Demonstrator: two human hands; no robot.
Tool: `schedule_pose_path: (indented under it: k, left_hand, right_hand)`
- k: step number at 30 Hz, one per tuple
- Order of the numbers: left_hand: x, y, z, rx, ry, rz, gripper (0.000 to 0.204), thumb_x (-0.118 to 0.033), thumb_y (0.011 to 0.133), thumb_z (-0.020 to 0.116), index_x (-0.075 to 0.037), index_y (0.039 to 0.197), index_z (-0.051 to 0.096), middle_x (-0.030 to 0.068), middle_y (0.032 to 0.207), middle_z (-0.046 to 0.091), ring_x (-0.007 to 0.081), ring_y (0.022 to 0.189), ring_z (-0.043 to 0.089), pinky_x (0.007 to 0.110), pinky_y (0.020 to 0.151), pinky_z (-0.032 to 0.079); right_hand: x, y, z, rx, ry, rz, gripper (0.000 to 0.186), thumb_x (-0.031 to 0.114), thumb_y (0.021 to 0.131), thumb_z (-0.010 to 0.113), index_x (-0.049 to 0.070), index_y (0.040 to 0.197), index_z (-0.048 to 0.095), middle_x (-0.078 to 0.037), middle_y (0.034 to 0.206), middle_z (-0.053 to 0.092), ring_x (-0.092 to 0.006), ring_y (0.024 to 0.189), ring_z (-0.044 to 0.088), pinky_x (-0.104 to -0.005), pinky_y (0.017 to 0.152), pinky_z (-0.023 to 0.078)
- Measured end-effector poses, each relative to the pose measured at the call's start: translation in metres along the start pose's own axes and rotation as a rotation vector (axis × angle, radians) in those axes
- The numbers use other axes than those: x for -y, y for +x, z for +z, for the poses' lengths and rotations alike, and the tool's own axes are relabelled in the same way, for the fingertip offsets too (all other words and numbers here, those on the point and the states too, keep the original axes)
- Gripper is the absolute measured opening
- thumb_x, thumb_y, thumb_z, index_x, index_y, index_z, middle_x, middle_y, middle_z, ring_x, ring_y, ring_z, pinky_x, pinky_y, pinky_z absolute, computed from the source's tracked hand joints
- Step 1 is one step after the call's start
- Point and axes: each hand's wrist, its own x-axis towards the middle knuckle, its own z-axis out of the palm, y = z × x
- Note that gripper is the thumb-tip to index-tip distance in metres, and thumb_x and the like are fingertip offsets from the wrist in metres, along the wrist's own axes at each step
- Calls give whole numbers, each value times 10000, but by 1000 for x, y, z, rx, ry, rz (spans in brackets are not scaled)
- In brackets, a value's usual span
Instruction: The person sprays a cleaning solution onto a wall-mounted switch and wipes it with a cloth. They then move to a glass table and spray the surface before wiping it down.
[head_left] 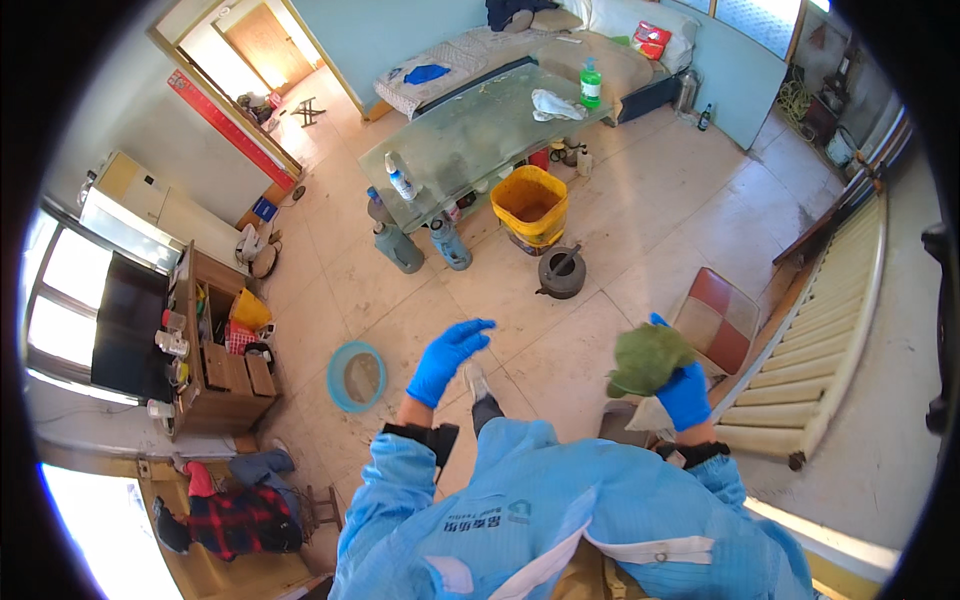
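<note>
My left hand (448, 360), in a blue glove, is raised over the tiled floor with its fingers stretched out and nothing in it. A light blue basin (333, 378) stands on the floor to its left. My right hand (684, 398), also blue-gloved, is closed on an olive-green cap (645, 358), a soft rounded thing with what looks like a brim. The cap hides most of the fingers. Just beyond it is a chair seat (715, 320) in dark red and beige patches. Pale cloth (651, 417) shows beside my right wrist; whether I touch it I cannot tell.
Ahead stand a dark round kettle (562, 272), a yellow bucket (530, 207) and a glass table (470, 135) with bottles. A white radiator (800, 350) lines the right. At left are a wooden cabinet (225, 370) and a person in red-and-black plaid (240, 522).
</note>
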Motion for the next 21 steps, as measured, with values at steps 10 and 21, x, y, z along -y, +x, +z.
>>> schedule_pose_path:
  k: [10, 21]
  left_hand:
    - [83, 404, -348, -580, 73, 124, 344, -228, 937, 656, -7, 1200, 679, 89, 1139, 709, 157, 1028, 642, 290, 908, 487]
    - [170, 705, -537, -891, 742, -72, 824, -570, 734, 760, 90, 1205, 616, 274, 1134, 670, 395, 1082, 639, 444, 908, 498]
  right_hand:
    - [-93, 129, -30, -373, -136, -261, 521, 299, 1039, 362, 35, 1488, 360, -119, 1497, 435, -285, 1346, 444, -438, 1143, 346]
    - [-143, 217, 45, -816, -860, 5, 433, 210, 1044, 411, 24, 1435, 404, -124, 1453, 480, -258, 1316, 479, -415, 1143, 353]
